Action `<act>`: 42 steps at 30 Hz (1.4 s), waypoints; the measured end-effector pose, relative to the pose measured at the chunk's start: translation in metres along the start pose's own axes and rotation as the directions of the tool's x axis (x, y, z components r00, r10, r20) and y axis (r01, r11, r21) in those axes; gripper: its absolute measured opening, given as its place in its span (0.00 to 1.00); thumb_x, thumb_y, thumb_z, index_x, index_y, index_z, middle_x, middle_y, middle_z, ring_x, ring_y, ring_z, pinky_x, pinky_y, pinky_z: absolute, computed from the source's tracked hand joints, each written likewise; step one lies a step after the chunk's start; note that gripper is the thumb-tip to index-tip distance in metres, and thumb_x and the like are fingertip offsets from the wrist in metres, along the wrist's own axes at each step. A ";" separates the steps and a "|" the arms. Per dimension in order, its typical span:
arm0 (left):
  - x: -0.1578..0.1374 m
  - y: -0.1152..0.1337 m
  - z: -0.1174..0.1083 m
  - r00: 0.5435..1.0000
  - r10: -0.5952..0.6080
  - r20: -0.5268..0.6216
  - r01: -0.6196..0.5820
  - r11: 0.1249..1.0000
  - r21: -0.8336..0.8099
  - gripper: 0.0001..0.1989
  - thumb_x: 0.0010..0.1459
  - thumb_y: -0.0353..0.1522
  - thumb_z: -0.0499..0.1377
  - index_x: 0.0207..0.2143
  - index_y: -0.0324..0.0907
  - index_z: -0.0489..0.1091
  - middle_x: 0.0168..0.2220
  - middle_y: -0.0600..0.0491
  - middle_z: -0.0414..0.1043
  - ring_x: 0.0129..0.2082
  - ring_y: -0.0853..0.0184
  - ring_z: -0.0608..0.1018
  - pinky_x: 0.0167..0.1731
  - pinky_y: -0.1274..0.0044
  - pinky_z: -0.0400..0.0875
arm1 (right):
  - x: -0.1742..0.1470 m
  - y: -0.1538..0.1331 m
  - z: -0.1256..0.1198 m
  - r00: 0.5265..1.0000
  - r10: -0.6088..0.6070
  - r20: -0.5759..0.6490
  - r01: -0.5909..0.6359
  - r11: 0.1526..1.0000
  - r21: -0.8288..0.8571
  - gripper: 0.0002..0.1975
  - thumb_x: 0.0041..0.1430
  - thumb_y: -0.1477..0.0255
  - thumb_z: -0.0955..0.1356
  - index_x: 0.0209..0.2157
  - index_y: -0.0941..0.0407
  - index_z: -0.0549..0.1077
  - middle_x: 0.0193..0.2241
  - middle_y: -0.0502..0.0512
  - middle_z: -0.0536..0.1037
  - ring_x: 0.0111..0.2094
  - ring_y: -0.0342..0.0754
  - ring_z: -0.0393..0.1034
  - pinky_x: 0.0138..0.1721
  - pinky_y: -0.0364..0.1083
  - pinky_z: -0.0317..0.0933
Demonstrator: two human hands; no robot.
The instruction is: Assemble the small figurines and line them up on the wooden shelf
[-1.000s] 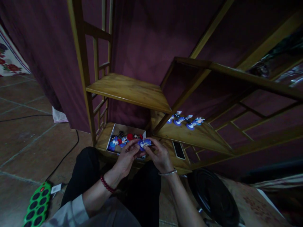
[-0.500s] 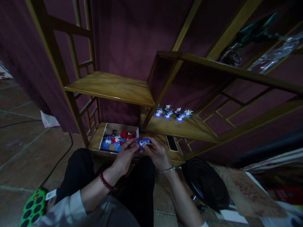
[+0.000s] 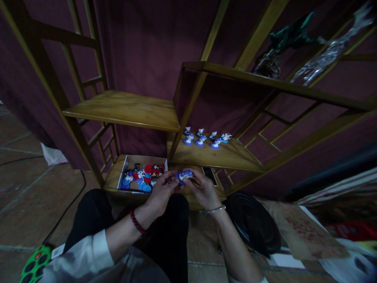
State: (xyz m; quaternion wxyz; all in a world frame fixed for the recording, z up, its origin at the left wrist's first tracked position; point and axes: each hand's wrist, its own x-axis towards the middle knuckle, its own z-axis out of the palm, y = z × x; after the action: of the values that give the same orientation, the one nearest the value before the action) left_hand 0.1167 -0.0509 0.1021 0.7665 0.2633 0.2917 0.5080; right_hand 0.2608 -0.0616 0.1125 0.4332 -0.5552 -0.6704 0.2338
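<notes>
A small purple-and-white figurine (image 3: 184,176) on a round purple base is held between my two hands, in front of the low shelf. My left hand (image 3: 163,191) pinches it at the base side, and my right hand (image 3: 203,191) grips its other end with the fingertips. Just left of my hands, an open white cardboard box (image 3: 120,181) holds a jumble of red, blue, black and purple figurines. On the shelf at right, several figurines (image 3: 201,140) stand upright in two rows, purple ones in front and darker ones behind.
The wooden shelf unit (image 3: 123,112) rises before me, with an upper board over the box. A phone (image 3: 209,175) lies behind my right hand. To the right are a black round object (image 3: 250,224) and wrapped bottle-like shapes (image 3: 326,63) up high. A green device (image 3: 37,263) sits on the floor at left.
My view has shifted, so the shelf appears further left. Both hands keep hold of the figurine, which is now slightly to the right of where it was, relative to the box.
</notes>
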 end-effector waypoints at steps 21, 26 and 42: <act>0.038 -0.027 0.059 0.999 -0.014 -0.051 0.015 0.999 0.033 0.09 0.45 0.23 0.63 0.29 0.38 0.66 0.28 0.54 0.68 0.32 0.70 0.73 0.41 0.68 0.71 | 0.010 0.031 -0.049 0.993 0.061 -0.098 -0.042 0.981 0.190 0.14 0.49 0.64 0.69 0.37 0.55 0.71 0.37 0.54 0.77 0.39 0.49 0.72 0.45 0.50 0.65; 0.044 -0.028 0.071 0.999 -0.017 -0.045 0.018 0.999 0.033 0.09 0.47 0.22 0.62 0.29 0.38 0.64 0.29 0.53 0.68 0.31 0.70 0.73 0.40 0.69 0.71 | 0.012 0.034 -0.061 0.993 0.097 -0.068 -0.078 0.968 0.240 0.17 0.47 0.64 0.70 0.40 0.55 0.70 0.39 0.55 0.77 0.42 0.49 0.72 0.48 0.51 0.64; 0.053 -0.034 0.103 0.996 -0.055 -0.075 0.065 0.988 0.141 0.08 0.51 0.18 0.55 0.30 0.38 0.62 0.28 0.54 0.66 0.29 0.74 0.72 0.37 0.75 0.73 | 0.012 0.048 -0.081 0.981 0.142 -0.130 -0.098 0.950 0.297 0.22 0.43 0.65 0.73 0.42 0.54 0.69 0.41 0.55 0.76 0.44 0.50 0.71 0.50 0.51 0.63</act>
State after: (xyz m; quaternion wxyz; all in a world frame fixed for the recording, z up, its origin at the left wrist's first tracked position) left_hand 0.2288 -0.0240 0.1399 0.7497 0.2904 0.3624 0.4714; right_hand 0.3550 -0.0503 0.1199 0.5438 -0.5417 -0.5595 0.3129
